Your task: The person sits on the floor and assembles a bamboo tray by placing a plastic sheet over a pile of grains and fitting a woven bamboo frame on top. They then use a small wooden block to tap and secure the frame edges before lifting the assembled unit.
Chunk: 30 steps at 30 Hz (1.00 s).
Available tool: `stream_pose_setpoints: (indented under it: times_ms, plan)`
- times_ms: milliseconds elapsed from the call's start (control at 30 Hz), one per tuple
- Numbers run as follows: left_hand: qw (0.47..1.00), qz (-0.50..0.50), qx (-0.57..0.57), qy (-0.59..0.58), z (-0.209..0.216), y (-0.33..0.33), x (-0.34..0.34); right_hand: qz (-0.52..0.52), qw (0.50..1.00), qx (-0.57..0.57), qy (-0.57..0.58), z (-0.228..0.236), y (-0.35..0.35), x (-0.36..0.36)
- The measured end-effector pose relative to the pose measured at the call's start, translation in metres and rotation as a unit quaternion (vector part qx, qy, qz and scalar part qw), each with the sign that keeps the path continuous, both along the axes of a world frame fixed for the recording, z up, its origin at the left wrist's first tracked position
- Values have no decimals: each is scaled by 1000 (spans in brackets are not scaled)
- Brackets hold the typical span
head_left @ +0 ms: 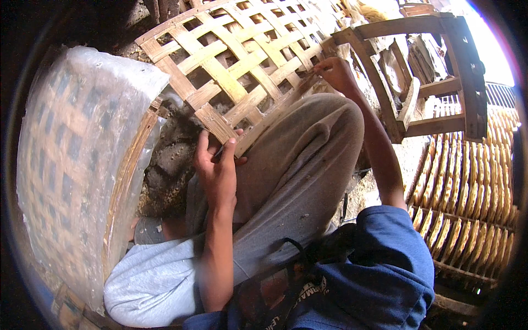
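Note:
A woven bamboo lattice panel [242, 66] with a wooden rim slants across my bent knee. At its near corner, my left hand [216, 168] is closed on the rim, thumb on one side and fingers passing behind. Farther along the same side, close to the rim, is my right hand [336, 74]. Its fingers are pinched together; whatever sits between them is too small or hidden to make out.
To the left stands another lattice panel wrapped in clear plastic sheet [82, 110]. An upright wooden frame [434, 124] is at the right, near my right forearm. Behind it are racks [465, 176] holding rows of thin yellowish pieces. Debris covers the dark ground [168, 165].

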<state>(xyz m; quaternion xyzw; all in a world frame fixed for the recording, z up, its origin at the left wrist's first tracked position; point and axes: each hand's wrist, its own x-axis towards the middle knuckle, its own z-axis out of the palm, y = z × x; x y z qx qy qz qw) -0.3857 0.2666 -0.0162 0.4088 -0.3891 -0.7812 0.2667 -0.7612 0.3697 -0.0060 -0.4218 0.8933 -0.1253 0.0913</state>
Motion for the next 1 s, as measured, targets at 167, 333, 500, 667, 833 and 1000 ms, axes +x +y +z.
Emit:
stream_pose_setpoints:
  times_ms: [167,333,500,667,833,1000]
  plan:
    - [1000,-3,4,-5,0,0,0,94,993,52,53,-3,-13,-13]
    - [1000,17,7,-11,-4,3,0,185,982,11,36,-11,-6,-26]
    - [1000,10,6,19,-7,1,0,179,983,15,-22,-12,-2,-26]
    - [1000,18,-16,8,-8,3,-1,119,989,5,-84,-18,2,-28]
    - [1000,19,-16,2,-12,3,-1,92,983,-7,-156,-13,4,-21]
    - [1000,6,-26,-13,-6,1,0,79,982,-9,-172,-15,6,-19]
